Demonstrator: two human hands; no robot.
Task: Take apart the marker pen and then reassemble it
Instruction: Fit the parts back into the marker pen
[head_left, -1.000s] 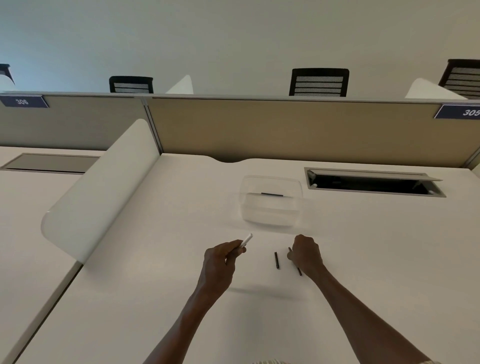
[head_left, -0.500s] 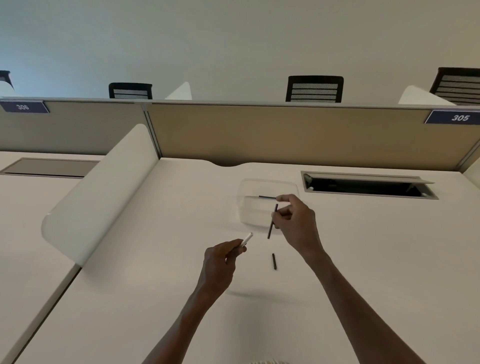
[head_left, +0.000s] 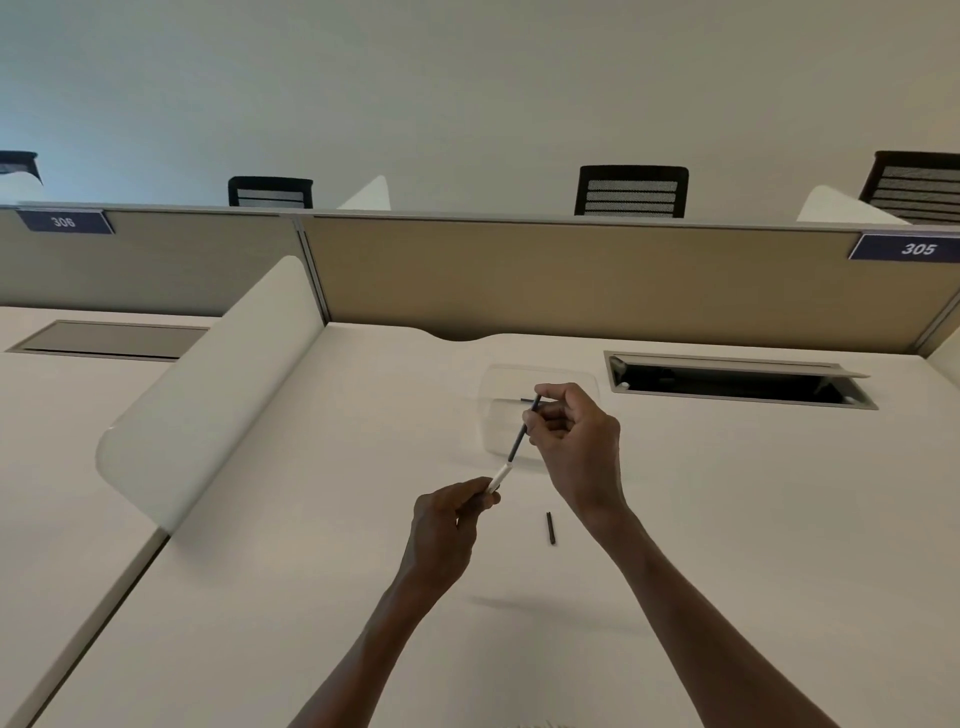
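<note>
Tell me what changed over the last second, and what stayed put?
The right hand picked the thin dark rod up from the desk, lifted it, and now brings its lower end to the mouth of the white barrel. The left hand kept its grip on the barrel. The short dark piece and the clear container stayed put.

Two hands are showing: the left (head_left: 444, 525) and the right (head_left: 576, 441). One white barrel (head_left: 500, 478), one dark rod (head_left: 519, 439), one short dark piece (head_left: 550, 528) and one clear tub (head_left: 493, 410) with one dark part (head_left: 529, 400) inside are showing. Four chairs (head_left: 631, 191), two number plates (head_left: 917, 248), two white dividers (head_left: 208, 395), two cable hatches (head_left: 737, 379) and two desks (head_left: 727, 519) are appearing.
</note>
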